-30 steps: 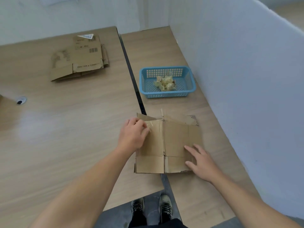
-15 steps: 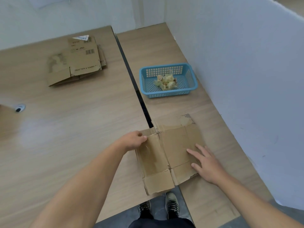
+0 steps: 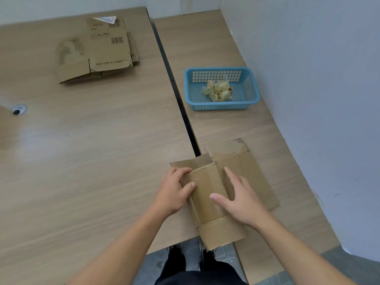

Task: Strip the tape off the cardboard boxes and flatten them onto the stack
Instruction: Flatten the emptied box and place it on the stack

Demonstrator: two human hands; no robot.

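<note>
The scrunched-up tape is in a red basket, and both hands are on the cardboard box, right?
Not quite. The head view shows the basket is blue, not red. The scrunched-up tape does lie in it, and the left hand and right hand are both on the cardboard box.

Single view: the camera sits on my head and faces forward and down. My left hand [image 3: 172, 190], right hand [image 3: 240, 200] and the cardboard box [image 3: 253, 177] lie nearest, low centre; the stack [image 3: 98, 50] lies far, upper left. Frame margins bow, probably lens distortion.
</note>
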